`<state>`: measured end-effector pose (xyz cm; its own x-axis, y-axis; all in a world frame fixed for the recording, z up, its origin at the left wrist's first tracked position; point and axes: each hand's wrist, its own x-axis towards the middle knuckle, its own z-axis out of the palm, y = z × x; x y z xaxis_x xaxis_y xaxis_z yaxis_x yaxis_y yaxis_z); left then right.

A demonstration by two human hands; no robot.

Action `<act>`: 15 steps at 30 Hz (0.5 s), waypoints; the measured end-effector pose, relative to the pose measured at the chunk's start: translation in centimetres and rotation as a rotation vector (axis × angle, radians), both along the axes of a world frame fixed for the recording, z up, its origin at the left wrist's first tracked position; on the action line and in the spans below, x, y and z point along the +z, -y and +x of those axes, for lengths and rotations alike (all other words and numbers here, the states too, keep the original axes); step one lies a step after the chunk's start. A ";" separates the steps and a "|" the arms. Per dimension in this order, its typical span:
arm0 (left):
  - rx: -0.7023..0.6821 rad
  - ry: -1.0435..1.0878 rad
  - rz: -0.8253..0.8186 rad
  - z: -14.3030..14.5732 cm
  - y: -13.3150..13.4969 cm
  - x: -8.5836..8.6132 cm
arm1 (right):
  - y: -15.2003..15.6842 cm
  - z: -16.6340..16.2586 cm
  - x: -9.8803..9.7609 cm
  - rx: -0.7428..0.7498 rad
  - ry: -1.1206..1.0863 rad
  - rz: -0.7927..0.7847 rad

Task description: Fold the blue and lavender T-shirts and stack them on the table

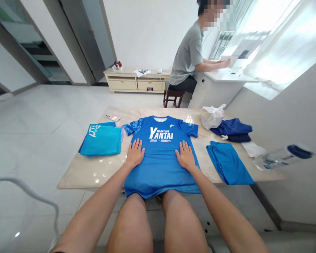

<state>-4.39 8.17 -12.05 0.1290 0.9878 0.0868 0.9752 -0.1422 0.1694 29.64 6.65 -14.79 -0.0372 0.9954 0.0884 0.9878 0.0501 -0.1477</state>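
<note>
A blue short-sleeved running shirt printed "YANTAI MARATHON" lies flat and face up on a marble table, its hem hanging over the near edge. My left hand rests palm down on the shirt's front, fingers spread. My right hand presses on the shirt the same way, near its right side. Neither hand grips anything. A folded turquoise cloth lies left of the shirt, and a folded blue garment lies to its right.
A dark blue garment and a white plastic bag lie at the table's far right. A clear bottle lies at the right edge. A seated person works at a white desk beyond. A cable curves at lower left.
</note>
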 end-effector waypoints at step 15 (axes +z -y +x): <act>-0.093 -0.110 -0.270 1.2 11.0 16.0 | 9.0 4.5 11.6 -0.033 -0.187 -0.228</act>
<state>-3.22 -2.87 3.99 0.2139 0.9569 -0.1964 0.9747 -0.1958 0.1074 34.12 -2.38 -3.22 -0.0086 0.9908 -0.1350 0.9430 -0.0369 -0.3307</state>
